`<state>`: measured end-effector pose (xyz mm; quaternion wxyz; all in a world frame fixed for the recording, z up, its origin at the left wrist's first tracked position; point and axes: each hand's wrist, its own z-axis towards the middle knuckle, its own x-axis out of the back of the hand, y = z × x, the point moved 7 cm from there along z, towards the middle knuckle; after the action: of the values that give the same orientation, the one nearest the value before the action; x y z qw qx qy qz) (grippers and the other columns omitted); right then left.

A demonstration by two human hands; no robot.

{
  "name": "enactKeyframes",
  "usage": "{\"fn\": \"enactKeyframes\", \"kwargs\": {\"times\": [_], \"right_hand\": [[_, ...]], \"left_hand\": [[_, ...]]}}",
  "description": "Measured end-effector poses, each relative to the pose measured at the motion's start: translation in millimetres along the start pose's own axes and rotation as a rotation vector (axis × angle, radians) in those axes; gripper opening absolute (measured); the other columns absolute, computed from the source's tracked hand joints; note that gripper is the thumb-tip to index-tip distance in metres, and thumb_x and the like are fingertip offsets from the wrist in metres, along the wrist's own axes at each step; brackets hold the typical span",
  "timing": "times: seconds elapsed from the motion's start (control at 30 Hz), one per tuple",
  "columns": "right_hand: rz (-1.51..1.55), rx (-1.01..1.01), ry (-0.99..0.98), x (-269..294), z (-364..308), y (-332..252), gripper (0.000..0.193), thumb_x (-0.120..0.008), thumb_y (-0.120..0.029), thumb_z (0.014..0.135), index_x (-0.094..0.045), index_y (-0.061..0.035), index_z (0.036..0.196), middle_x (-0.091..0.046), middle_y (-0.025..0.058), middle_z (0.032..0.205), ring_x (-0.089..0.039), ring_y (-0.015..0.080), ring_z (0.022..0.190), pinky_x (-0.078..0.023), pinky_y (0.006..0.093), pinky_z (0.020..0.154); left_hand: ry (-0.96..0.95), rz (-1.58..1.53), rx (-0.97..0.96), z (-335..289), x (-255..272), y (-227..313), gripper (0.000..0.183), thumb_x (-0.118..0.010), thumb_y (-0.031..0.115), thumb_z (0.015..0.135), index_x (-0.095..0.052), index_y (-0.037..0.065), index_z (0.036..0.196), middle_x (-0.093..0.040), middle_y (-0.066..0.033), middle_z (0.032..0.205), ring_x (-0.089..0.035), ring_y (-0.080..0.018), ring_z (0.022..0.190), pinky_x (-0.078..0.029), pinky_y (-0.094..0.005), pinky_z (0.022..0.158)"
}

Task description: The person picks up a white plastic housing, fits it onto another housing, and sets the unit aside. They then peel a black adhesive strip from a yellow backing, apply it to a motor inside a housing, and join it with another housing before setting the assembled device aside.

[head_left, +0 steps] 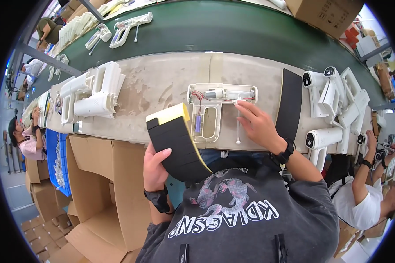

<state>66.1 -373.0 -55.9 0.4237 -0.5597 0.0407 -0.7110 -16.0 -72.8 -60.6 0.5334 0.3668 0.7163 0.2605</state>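
Observation:
My left hand (155, 165) grips a curved stack of black foam strips with a yellow backing (176, 139), held upright at the workbench edge. My right hand (258, 125) rests fingertips-down on the right end of an open white plastic gun-shaped housing half (210, 115) lying flat on the bench. Inside that housing I see a small motor, red wires and a blue part. A thin white rod (238, 131) lies under my right fingers.
A long black foam strip (290, 104) lies to the right. Assembled white housings are piled at the right (335, 98) and left (92, 92). A green conveyor belt (215, 30) carries more housings. Cardboard boxes (109, 184) stand below the bench; other people work on both sides.

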Motion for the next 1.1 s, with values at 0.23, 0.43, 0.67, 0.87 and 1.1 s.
{"fn": "enactKeyframes", "kwargs": {"times": [0.23,0.43,0.67,0.87,1.1], "right_hand": [[0.142,-0.110,-0.054,7.7,6.1,-0.2,0.036,-0.066,0.000,0.091,-0.067,-0.0065,0.126,-0.067,0.0105,0.128,-0.066,0.0209,0.075,-0.053,0.0297,0.065],[0.428,-0.168,-0.043,35.1,31.0,-35.1,0.035,-0.067,0.005,0.089,-0.070,-0.0049,0.122,-0.068,0.0110,0.116,-0.065,0.0192,0.085,-0.053,0.0300,0.077],[0.611,-0.003,-0.303,0.9,44.2,-82.7,0.036,-0.078,-0.006,0.086,-0.072,-0.0049,0.122,-0.068,0.0093,0.111,-0.064,0.0206,0.095,-0.052,0.0327,0.083],[0.915,-0.171,-0.697,-27.5,40.6,-78.0,0.025,-0.079,-0.009,0.087,-0.076,-0.0043,0.111,-0.067,0.0047,0.093,-0.062,0.0153,0.084,-0.051,0.0304,0.078],[0.597,-0.102,-0.422,-26.2,90.3,-29.7,0.025,-0.079,-0.008,0.084,-0.074,-0.0042,0.108,-0.066,0.0048,0.092,-0.061,0.0158,0.085,-0.049,0.0307,0.077]], "left_hand": [[0.001,0.014,0.045,19.7,-34.3,-16.4,0.048,-0.061,0.004,0.099,-0.046,-0.002,0.144,-0.062,-0.0124,0.133,-0.061,-0.0197,0.120,-0.050,-0.0334,0.102],[-0.106,0.243,0.004,17.3,-60.9,-21.8,0.044,-0.060,0.008,0.102,-0.047,0.000,0.144,-0.062,-0.0089,0.133,-0.060,-0.0148,0.118,-0.049,-0.0312,0.101],[-0.303,0.736,0.026,-3.4,-82.5,-35.3,0.051,-0.063,0.020,0.101,-0.044,0.000,0.145,-0.063,-0.0188,0.125,-0.065,-0.0253,0.113,-0.051,-0.0362,0.095],[-0.492,1.095,-0.004,-18.5,-78.9,-22.6,0.047,-0.064,0.020,0.099,-0.048,0.002,0.139,-0.062,-0.0232,0.121,-0.062,-0.0427,0.106,-0.051,-0.0432,0.089],[-0.561,0.910,0.083,-20.8,-71.2,-24.2,0.047,-0.064,0.018,0.099,-0.048,-0.002,0.138,-0.066,-0.0223,0.121,-0.065,-0.0360,0.108,-0.050,-0.0399,0.092]]}}
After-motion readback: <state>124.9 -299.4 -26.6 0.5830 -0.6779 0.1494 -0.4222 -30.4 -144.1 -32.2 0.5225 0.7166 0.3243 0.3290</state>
